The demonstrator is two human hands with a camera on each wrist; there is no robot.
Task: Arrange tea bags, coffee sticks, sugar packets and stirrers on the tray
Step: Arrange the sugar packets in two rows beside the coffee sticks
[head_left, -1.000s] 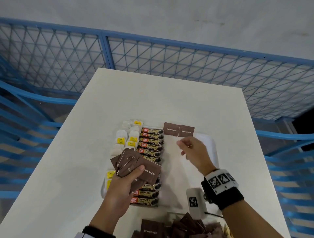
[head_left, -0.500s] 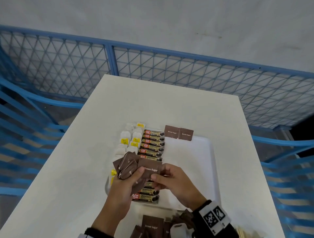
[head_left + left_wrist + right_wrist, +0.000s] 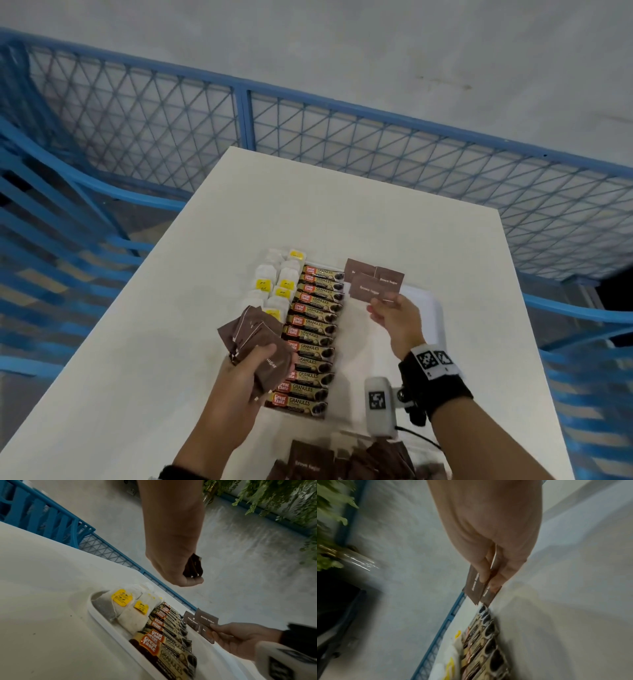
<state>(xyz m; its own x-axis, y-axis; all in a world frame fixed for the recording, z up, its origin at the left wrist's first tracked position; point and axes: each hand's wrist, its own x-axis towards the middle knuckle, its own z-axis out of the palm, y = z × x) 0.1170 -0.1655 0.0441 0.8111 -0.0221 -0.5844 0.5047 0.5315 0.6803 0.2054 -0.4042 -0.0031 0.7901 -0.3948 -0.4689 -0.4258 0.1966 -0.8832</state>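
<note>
A white tray [image 3: 428, 329] lies on the white table. It holds a column of tea bags [image 3: 274, 284] with yellow tags on the left and a row of coffee sticks [image 3: 315, 335] beside them. Two brown sugar packets [image 3: 359, 269] lie at the tray's far end. My right hand [image 3: 380, 303] pinches another brown sugar packet [image 3: 373, 289] by its near edge, just in front of those two and partly overlapping them. Over the tray's near left, my left hand [image 3: 263, 356] grips a fanned bunch of brown sugar packets [image 3: 250, 335].
More brown sugar packets are heaped in a loose pile [image 3: 342, 462] at the table's near edge. A blue mesh fence [image 3: 342, 144] stands behind the table and along both sides. The tray's right half is bare white.
The right hand came back to the left hand's bunch, took one sugar packet, and carried it to the tray's far end. The left hand stayed over the coffee sticks.
</note>
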